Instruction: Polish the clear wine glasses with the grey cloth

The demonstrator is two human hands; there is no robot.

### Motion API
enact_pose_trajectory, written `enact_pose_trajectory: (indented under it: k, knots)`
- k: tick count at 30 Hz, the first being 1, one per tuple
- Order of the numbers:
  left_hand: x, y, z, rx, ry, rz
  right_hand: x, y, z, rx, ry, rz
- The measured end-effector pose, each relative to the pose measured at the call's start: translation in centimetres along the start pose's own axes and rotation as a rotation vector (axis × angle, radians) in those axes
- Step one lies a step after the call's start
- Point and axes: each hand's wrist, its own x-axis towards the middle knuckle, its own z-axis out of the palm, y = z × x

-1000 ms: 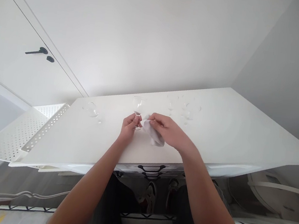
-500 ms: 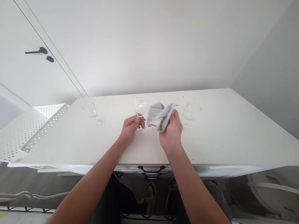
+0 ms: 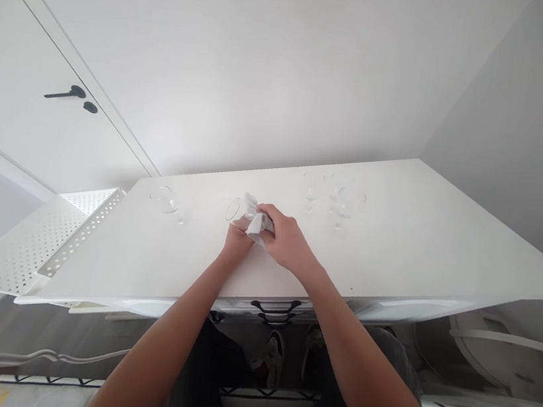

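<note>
My left hand (image 3: 237, 239) grips a clear stemmed wine glass (image 3: 235, 209), now tipped with its bowl pointing left, above the white tabletop (image 3: 396, 246). My right hand (image 3: 287, 239) is closed on a small grey cloth (image 3: 255, 221) and presses it against the glass. Much of the glass's stem is hidden by both hands. Another clear glass (image 3: 166, 201) lies on its side to the left. Further stemmed glasses (image 3: 342, 199) stand upright to the right, at the back of the table.
A white perforated tray (image 3: 30, 245) juts out at the table's left end. A white door with a black handle (image 3: 66, 94) is at the far left. Black handles (image 3: 275, 307) and wire racks show under the table's front edge.
The glass stood upright in my left hand; it is now tilted to the left. My right hand lifted the cloth up, then brought it down onto the glass.
</note>
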Motion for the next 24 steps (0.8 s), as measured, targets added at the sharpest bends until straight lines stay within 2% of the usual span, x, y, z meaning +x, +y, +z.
enact_pose_trajectory:
  k: [3,6,10,12,13,15,17,18,21,23,24]
  knots:
    - [-0.1,0.2,0.0,0.026,0.025,0.049,-0.2,-0.1,-0.1,-0.096,0.02,0.036]
    - [-0.2,0.5,-0.1,0.075,-0.013,0.064,0.1,0.5,0.1,-0.049,0.085,0.091]
    - [0.0,0.8,-0.3,-0.063,-0.065,0.076,1.0,1.8,-0.2,0.223,0.145,0.178]
    - [0.4,0.8,-0.4,-0.224,-0.02,0.066,1.2,2.1,-0.7,0.428,0.176,0.244]
    - [0.6,0.8,-0.4,-0.304,0.022,0.055,1.1,2.1,-1.0,0.544,0.144,0.28]
    - [0.8,0.9,-0.5,-0.438,0.073,0.016,0.9,1.7,-1.2,0.769,-0.04,0.345]
    - [0.8,1.0,-0.5,-0.549,0.04,-0.057,0.5,1.1,-1.1,0.917,-0.265,0.382]
    - [0.6,1.1,-0.6,-0.595,-0.006,-0.115,0.4,0.9,-0.8,0.953,-0.329,0.39]
    - [0.2,1.2,-0.8,-0.669,-0.121,-0.256,0.1,0.4,0.3,0.914,-0.367,0.376]
    - [0.1,1.0,-1.1,-0.649,-0.128,-0.232,0.0,0.3,1.1,0.696,-0.274,0.359]
    - [0.2,0.9,-1.3,-0.621,-0.115,-0.187,0.0,0.3,1.3,0.522,-0.18,0.336]
